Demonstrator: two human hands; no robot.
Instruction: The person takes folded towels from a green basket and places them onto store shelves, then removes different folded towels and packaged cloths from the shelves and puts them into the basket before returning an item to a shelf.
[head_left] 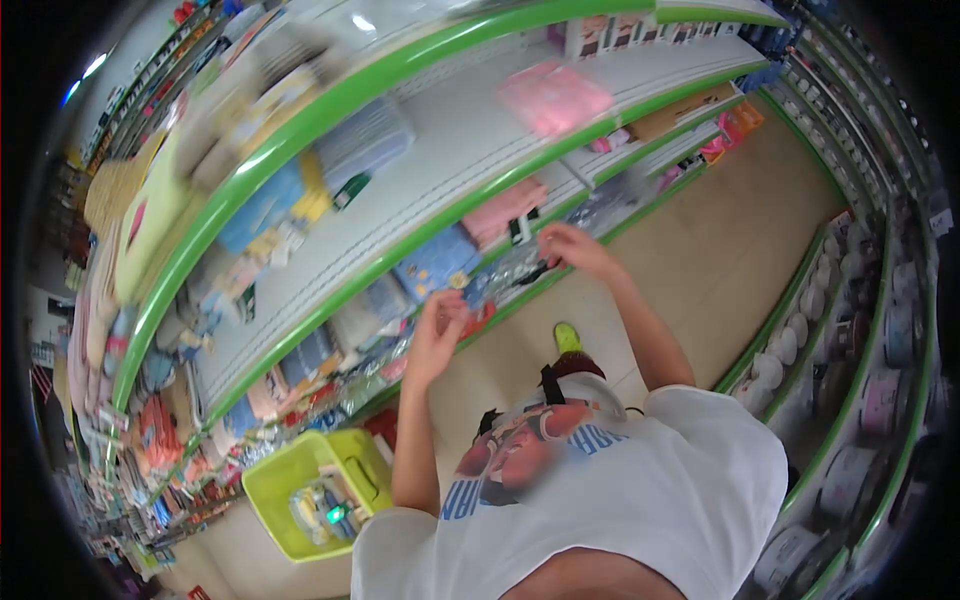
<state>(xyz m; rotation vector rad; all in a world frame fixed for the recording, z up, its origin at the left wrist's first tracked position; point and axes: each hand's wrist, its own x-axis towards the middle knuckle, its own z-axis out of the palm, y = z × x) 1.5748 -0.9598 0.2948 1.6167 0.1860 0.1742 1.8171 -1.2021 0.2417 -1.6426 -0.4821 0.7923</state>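
My left hand [440,318] is over the lower shelf edge, its fingers loosely bent and apart, beside a folded blue towel [438,262] with small yellow figures. Farther right, my right hand [572,248] is near a folded pink towel [503,212] with a black-and-white tag. Its fingers are bent and slightly spread, and I make out nothing in them. Clear plastic-wrapped goods [512,268] show between and below the two hands. On the shelf above lies a pink packet [554,97], blurred.
A lime-green basket [262,478] with a few packaged items stands on the floor at lower left. Green-edged shelves [300,372] with towels curve along the left. Another rack [870,400] holding ribbon-like spools runs along the right. Tiled floor [745,210] lies between them.
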